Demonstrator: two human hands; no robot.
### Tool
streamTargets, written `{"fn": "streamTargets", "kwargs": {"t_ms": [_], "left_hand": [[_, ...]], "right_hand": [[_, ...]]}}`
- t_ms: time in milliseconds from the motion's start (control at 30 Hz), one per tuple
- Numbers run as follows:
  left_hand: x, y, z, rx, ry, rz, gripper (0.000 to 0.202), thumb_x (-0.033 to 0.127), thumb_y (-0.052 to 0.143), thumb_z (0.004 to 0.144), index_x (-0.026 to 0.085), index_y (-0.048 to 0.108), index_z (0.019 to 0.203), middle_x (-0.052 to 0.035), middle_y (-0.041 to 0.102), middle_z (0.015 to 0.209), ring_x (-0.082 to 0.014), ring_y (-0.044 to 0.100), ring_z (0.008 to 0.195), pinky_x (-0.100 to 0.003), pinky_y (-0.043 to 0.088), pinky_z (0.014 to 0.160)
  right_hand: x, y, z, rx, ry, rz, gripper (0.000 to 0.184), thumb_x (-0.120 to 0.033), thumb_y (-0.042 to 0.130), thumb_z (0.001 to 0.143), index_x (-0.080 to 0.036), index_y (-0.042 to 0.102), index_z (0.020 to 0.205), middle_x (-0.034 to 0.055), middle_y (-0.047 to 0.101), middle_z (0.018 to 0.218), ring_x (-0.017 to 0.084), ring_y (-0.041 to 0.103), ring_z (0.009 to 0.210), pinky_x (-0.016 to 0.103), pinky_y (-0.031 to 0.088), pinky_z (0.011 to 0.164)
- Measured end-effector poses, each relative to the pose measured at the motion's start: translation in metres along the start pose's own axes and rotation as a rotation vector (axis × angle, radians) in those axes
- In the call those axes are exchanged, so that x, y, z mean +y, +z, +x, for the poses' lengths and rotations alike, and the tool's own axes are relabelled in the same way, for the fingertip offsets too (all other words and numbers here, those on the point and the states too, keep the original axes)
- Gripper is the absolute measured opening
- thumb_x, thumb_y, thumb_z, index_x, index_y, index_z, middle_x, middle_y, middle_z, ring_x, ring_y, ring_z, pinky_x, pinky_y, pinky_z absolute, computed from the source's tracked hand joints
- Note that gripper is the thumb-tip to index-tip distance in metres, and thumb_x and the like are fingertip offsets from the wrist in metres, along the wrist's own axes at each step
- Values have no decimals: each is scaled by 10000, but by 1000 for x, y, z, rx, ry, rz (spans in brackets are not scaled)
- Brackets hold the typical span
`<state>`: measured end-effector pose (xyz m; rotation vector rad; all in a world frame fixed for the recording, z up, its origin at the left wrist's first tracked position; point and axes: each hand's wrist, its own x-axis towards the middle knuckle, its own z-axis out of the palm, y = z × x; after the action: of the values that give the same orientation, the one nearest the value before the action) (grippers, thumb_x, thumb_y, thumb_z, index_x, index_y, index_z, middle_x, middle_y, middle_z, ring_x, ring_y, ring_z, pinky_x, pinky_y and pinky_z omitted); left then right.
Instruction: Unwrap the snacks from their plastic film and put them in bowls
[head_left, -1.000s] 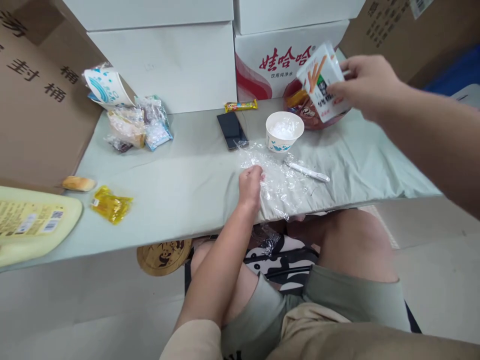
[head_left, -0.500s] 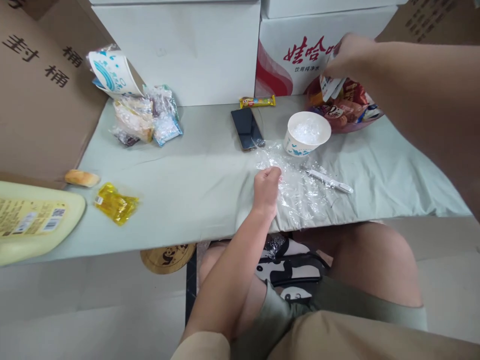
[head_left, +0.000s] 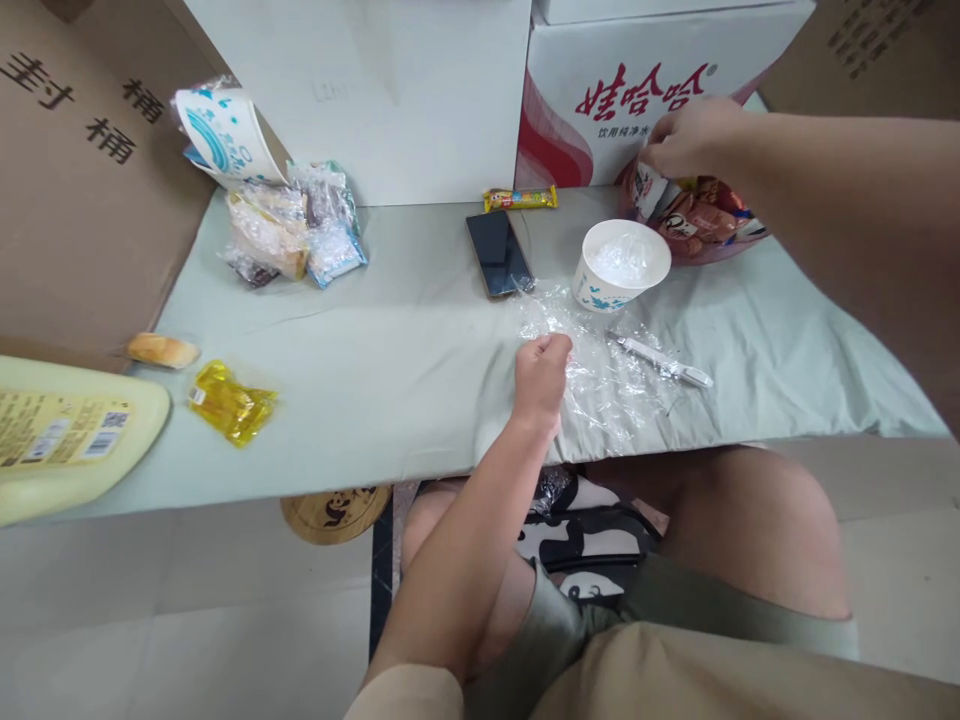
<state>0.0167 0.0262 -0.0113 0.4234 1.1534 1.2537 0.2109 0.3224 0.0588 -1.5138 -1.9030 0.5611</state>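
My left hand (head_left: pixel 541 375) rests closed on the pale green cloth (head_left: pixel 390 360), its fingers pinched on the edge of a crumpled clear plastic film (head_left: pixel 600 375). My right hand (head_left: pixel 686 138) reaches to the back right and grips a white snack box (head_left: pixel 646 190) at the rim of a pink bowl of snack packets (head_left: pixel 701 225). A white paper bowl (head_left: pixel 625 265) lined with plastic stands between my hands. A white pen (head_left: pixel 664 362) lies on the film.
A dark phone (head_left: pixel 499 252) and a yellow candy bar (head_left: pixel 521 198) lie behind the film. Bagged snacks (head_left: pixel 292 232), a paper cup (head_left: pixel 225 135), a bread roll (head_left: pixel 161 350), a yellow packet (head_left: pixel 229 402) and a yellow container (head_left: pixel 67 435) sit left. Cardboard boxes (head_left: pixel 637 95) wall the back.
My right hand carried the white snack box from the air down into the pink bowl of snacks. My left hand stayed pinched on the plastic film.
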Motion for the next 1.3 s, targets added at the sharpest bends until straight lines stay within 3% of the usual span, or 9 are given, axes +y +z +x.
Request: {"fn": "streamTargets", "kwargs": {"t_ms": [267, 467, 567, 633, 733, 867, 967, 1133, 1300], "left_hand": [[-2, -1, 4, 11, 14, -7, 295, 140, 621, 809, 189, 465, 563, 16, 422, 684, -142, 452, 755, -319, 395, 891], [-2, -2, 5, 24, 27, 10, 265, 140, 611, 808, 182, 510, 566, 17, 482, 666, -132, 484, 739, -292, 400, 814], [3, -3, 7, 43, 35, -6, 222, 152, 635, 775, 179, 558, 569, 11, 531, 664, -132, 527, 726, -278, 419, 755], [9, -8, 9, 39, 22, -17, 132, 173, 655, 737, 173, 625, 609, -3, 596, 694, -140, 570, 732, -276, 440, 730], [22, -21, 11, -29, -50, -42, 47, 211, 661, 679, 168, 679, 676, -49, 707, 803, -180, 654, 823, -287, 487, 736], [38, -45, 5, -230, -129, -92, 110, 248, 650, 637, 188, 572, 586, -116, 767, 966, -314, 702, 1076, -405, 553, 827], [43, -58, -3, -290, -87, -113, 105, 306, 626, 610, 207, 595, 591, -128, 762, 949, -400, 673, 1166, -516, 559, 873], [34, -59, -16, -29, -99, -28, 295, 548, 594, 635, 265, 595, 555, -113, 645, 691, -428, 648, 1157, -602, 506, 947], [33, -44, -23, -188, -99, 57, 195, 383, 668, 568, 233, 551, 526, -144, 716, 849, -477, 617, 1232, -685, 458, 1019]], "right_hand": [[-25, 6, -27, -94, 161, -443, 113, -47, 698, 601, -51, 631, 510, 35, 806, 1075, 118, 654, 1244, -4, 314, 636], [-57, 7, -50, -54, 147, -477, 53, -94, 684, 758, -75, 731, 741, 43, 798, 1035, 181, 684, 1168, 340, 450, 1052], [-74, 1, -104, 119, 24, -381, 291, -215, 433, 983, -114, 682, 1095, 94, 733, 1200, 163, 651, 1149, 333, 458, 1043], [-72, 5, -162, 195, -122, -206, 153, -216, 496, 944, -174, 642, 932, 75, 710, 972, 175, 647, 936, 344, 503, 941], [-52, 21, -254, 114, -178, 4, 73, -257, 536, 883, -241, 587, 833, 47, 660, 816, 218, 645, 809, 415, 528, 878], [-27, 42, -323, -78, -131, 110, 162, -311, 595, 821, -277, 646, 971, 87, 721, 1056, 308, 677, 1055, 515, 522, 996], [-25, 44, -333, -61, -51, 269, 331, -361, 617, 840, -281, 610, 1161, 108, 665, 1291, 311, 596, 1285, 524, 467, 1127], [-25, 42, -330, -239, 248, 741, 728, -462, 730, 788, -278, 417, 1419, 153, 556, 1476, 275, 593, 1334, 479, 535, 1091], [-28, 31, -328, -235, 290, 845, 312, -515, 670, 874, -223, 622, 974, 62, 750, 935, 176, 728, 817, 356, 622, 812]]}}
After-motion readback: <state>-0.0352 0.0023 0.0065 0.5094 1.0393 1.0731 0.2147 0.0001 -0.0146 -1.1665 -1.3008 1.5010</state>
